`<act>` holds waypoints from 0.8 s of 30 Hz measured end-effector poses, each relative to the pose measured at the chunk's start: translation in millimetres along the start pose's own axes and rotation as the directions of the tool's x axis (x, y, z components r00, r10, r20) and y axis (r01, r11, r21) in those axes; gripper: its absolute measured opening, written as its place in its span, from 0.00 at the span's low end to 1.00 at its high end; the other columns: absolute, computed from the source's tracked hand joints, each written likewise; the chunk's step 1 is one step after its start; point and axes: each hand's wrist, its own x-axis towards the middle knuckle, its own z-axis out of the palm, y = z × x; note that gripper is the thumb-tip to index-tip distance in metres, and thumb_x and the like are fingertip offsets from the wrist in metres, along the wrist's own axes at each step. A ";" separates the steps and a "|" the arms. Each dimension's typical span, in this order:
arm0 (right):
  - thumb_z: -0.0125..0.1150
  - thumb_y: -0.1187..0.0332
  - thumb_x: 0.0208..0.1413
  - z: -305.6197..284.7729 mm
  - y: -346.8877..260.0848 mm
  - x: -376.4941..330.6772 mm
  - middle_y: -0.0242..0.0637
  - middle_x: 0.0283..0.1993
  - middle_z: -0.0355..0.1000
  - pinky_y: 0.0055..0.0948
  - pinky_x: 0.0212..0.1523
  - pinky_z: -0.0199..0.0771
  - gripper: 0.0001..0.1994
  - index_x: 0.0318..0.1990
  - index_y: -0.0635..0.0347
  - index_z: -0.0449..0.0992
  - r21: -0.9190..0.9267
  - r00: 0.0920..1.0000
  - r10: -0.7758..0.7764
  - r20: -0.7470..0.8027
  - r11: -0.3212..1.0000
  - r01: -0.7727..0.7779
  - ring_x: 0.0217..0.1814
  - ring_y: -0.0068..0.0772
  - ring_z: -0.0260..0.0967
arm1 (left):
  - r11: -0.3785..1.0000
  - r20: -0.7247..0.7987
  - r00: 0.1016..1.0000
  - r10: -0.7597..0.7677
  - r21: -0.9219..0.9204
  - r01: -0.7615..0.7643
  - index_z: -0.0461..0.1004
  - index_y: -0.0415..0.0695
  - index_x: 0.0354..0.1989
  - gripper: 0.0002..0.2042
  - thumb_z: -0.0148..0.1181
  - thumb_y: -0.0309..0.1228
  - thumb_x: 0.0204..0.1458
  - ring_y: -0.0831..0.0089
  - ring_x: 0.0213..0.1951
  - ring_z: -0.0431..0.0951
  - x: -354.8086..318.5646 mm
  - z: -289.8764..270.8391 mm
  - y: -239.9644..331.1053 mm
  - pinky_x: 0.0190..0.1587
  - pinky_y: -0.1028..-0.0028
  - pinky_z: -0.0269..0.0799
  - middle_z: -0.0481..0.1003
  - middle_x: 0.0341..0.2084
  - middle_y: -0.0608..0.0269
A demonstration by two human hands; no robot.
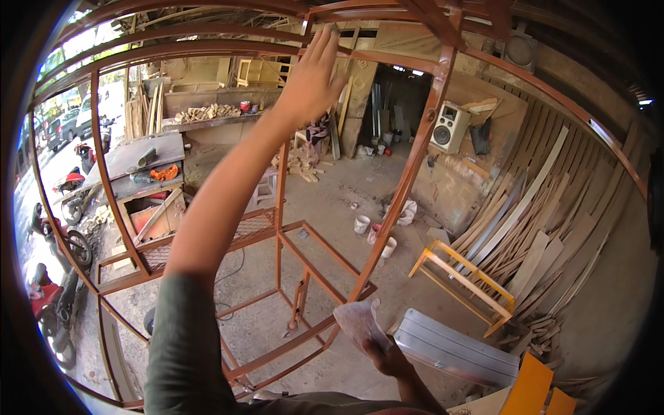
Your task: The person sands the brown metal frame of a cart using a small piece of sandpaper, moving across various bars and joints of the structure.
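A tall red-brown frame of bars [408, 183] stands around and in front of me. My left hand [315, 79] is raised high on an outstretched arm, its fingers straight and flat against the frame's upper bar. Whether anything lies under those fingertips I cannot make out. Low and right of centre, my right hand [389, 356] grips a pinkish-grey sheet [358, 325]. It may be sandpaper or cloth. The sheet's upper corner comes close to a lower bar of the frame; whether they touch is unclear.
A yellow frame [470, 277] and a grey metal panel [449, 346] lie to the right, near leaning wooden planks [539, 207]. Several buckets [362, 223] stand on the floor beyond. A speaker [448, 128] is by the far wall, and motorbikes [52, 311] are parked at left.
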 end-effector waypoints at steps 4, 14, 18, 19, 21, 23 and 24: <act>0.60 0.59 0.61 -42.7 24.6 -23.7 0.54 0.49 0.75 0.40 0.56 0.69 0.22 0.53 0.70 0.72 -0.157 0.981 0.134 -0.139 0.975 -0.155 0.54 0.49 0.72 | 0.958 -0.067 0.998 0.007 0.287 0.012 0.52 0.35 0.70 0.35 0.52 0.39 0.56 0.48 0.72 0.49 153.3 139.6 -39.6 0.73 0.58 0.46 0.50 0.70 0.37; 0.47 0.57 0.69 -80.6 208.6 -108.7 0.61 0.51 0.69 0.47 0.51 0.68 0.23 0.61 0.68 0.66 -0.235 0.703 0.434 -0.564 0.731 -0.640 0.53 0.58 0.70 | 0.904 -0.147 0.895 0.421 0.150 -0.401 0.60 0.41 0.66 0.34 0.59 0.36 0.48 0.50 0.70 0.52 216.0 286.4 -59.4 0.72 0.53 0.43 0.58 0.67 0.43; 0.50 0.50 0.67 -125.1 262.3 -113.8 0.60 0.57 0.68 0.47 0.52 0.68 0.29 0.66 0.63 0.61 -0.027 0.568 0.455 -0.685 0.764 -0.644 0.53 0.56 0.70 | 0.962 -0.297 0.918 0.261 0.001 -0.273 0.55 0.39 0.66 0.38 0.63 0.34 0.45 0.48 0.70 0.52 230.6 294.0 -73.1 0.72 0.51 0.45 0.56 0.67 0.43; 0.51 0.51 0.66 -129.4 249.0 -99.0 0.60 0.58 0.68 0.47 0.53 0.68 0.29 0.66 0.62 0.61 -0.080 0.587 0.426 -0.689 0.759 -0.646 0.55 0.57 0.69 | 0.961 -0.374 0.903 0.210 -0.089 -0.260 0.55 0.40 0.66 0.38 0.63 0.32 0.45 0.48 0.71 0.51 228.0 286.9 -87.2 0.71 0.51 0.47 0.55 0.67 0.43; 0.52 0.54 0.64 -135.0 229.7 -66.2 0.60 0.59 0.68 0.46 0.55 0.67 0.28 0.67 0.60 0.61 -0.185 0.650 0.357 -0.670 0.768 -0.613 0.57 0.59 0.67 | 0.998 -0.337 0.941 0.038 0.054 -0.021 0.55 0.41 0.67 0.38 0.64 0.31 0.46 0.48 0.70 0.53 238.0 304.3 -130.2 0.70 0.52 0.49 0.56 0.67 0.42; 0.54 0.56 0.63 -138.6 209.3 -44.7 0.59 0.60 0.67 0.45 0.58 0.67 0.29 0.68 0.57 0.61 -0.290 0.708 0.278 -0.650 0.770 -0.569 0.59 0.60 0.65 | 0.992 -0.357 0.928 0.105 0.106 -0.072 0.56 0.41 0.66 0.35 0.61 0.31 0.48 0.48 0.69 0.54 246.0 307.8 -102.8 0.69 0.53 0.50 0.57 0.66 0.43; 0.54 0.57 0.62 -140.2 201.8 -33.5 0.59 0.61 0.67 0.45 0.59 0.66 0.29 0.68 0.56 0.61 -0.352 0.744 0.236 -0.626 0.765 -0.539 0.61 0.61 0.64 | 0.986 -0.358 0.924 0.139 0.138 -0.095 0.57 0.40 0.66 0.33 0.60 0.31 0.49 0.48 0.69 0.55 243.8 305.5 -87.8 0.69 0.53 0.51 0.57 0.66 0.43</act>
